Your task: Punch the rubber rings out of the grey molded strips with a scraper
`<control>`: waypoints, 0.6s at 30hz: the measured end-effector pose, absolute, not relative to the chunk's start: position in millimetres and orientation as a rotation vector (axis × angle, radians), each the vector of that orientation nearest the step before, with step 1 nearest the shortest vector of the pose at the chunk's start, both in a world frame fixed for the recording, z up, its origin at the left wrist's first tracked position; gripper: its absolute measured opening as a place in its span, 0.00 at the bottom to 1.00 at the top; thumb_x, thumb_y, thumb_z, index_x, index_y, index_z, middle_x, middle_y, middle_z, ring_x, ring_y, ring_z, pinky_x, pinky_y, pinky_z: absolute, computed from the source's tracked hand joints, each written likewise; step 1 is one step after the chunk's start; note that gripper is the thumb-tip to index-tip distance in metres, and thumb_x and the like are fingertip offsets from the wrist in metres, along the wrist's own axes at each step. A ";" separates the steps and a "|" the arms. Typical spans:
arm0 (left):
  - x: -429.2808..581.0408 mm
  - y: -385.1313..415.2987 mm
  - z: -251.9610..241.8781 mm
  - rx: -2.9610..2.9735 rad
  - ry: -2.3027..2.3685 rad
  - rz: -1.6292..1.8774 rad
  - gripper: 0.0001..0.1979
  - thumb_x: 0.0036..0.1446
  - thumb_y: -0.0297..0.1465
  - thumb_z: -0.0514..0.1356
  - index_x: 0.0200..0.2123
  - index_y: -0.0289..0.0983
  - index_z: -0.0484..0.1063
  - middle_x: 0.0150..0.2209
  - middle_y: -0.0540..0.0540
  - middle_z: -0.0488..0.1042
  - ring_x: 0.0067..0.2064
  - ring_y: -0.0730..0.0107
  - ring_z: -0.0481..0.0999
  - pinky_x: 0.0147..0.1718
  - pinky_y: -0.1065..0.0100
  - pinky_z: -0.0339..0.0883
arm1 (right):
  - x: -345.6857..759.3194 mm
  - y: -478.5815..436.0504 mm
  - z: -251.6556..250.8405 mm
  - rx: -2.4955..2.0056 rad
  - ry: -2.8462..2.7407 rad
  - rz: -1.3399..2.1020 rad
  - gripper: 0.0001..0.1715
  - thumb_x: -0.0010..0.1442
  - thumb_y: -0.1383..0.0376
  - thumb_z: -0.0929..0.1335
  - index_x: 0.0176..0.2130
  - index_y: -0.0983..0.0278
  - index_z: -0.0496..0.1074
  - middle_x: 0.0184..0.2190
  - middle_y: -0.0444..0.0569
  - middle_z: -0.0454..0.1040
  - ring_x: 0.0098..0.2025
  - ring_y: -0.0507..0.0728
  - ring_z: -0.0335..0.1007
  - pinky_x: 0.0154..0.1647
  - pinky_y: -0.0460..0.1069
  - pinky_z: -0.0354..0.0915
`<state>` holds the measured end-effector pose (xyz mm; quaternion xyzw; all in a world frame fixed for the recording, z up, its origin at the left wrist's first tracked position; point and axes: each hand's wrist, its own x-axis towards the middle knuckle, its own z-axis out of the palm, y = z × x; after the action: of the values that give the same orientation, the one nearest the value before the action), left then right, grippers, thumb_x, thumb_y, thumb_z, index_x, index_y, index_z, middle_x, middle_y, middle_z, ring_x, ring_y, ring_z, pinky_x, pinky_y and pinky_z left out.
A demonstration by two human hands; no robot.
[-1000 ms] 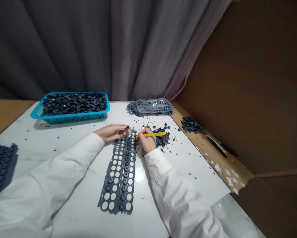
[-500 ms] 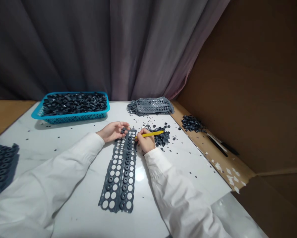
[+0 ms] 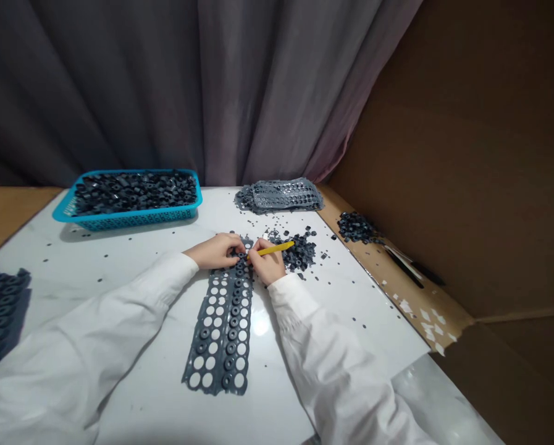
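Strip: grey perforated rubber strip (image 3: 223,327), lying flat mid-worktop, lengthwise from the near edge toward the far edge; dark rings sit in many holes, other holes bare.
Left hand (image 3: 214,252): white sleeve; fingers curled closed at the strip's far end, gripping a ring or only the strip, cannot tell.
Right hand (image 3: 267,262): fingers closed around a yellow pencil (image 3: 272,249), its tip hidden among the fingers at the strip's far end.
Handling: the glossy worktop (image 3: 351,309) may let the strip slide; firm left-hand pressure seems wise.
Beside: loose pile of dark rings (image 3: 302,252), just right of the right hand.
Left edge: stack of dark strips (image 3: 1,315).
Far edge: blue plastic basket (image 3: 133,216) filled with rings; stack of grey strips (image 3: 281,196).
Right edge: cardboard (image 3: 425,309) bearing a ring pile (image 3: 356,227) and black pens (image 3: 404,269).
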<state>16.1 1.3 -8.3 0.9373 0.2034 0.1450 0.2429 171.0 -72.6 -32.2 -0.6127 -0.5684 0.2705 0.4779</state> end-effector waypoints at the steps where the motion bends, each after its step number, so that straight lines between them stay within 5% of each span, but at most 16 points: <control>1: 16.3 1.4 -6.7 2.594 0.535 0.373 0.09 0.47 0.22 0.56 0.34 0.33 0.72 0.32 0.47 0.70 0.33 0.70 0.68 0.32 0.72 0.61 | 170.4 -72.7 -31.7 -1.496 -1.408 0.643 0.10 0.48 0.66 0.63 0.18 0.62 0.58 0.15 0.39 0.61 0.21 0.51 0.57 0.24 0.45 0.55; 9: 20.4 -1.2 -15.5 2.689 0.518 0.365 0.08 0.58 0.26 0.51 0.31 0.33 0.69 0.32 0.44 0.70 0.34 0.68 0.70 0.35 0.69 0.62 | 169.9 -70.8 -32.7 -1.566 -1.417 0.615 0.10 0.48 0.66 0.62 0.19 0.61 0.56 0.15 0.39 0.59 0.22 0.51 0.55 0.25 0.45 0.53; 18: 7.6 6.7 -4.6 2.061 0.874 0.927 0.10 0.56 0.36 0.54 0.33 0.34 0.69 0.33 0.46 0.74 0.35 0.68 0.70 0.36 0.69 0.62 | 171.9 -69.4 -36.4 -1.560 -1.368 0.686 0.10 0.49 0.65 0.62 0.19 0.61 0.57 0.15 0.39 0.61 0.22 0.51 0.58 0.24 0.45 0.55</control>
<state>7.6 6.7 -4.6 0.7963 0.3376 0.3583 0.3516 171.9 -69.4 -36.4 -0.6337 -0.5558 0.2786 0.4603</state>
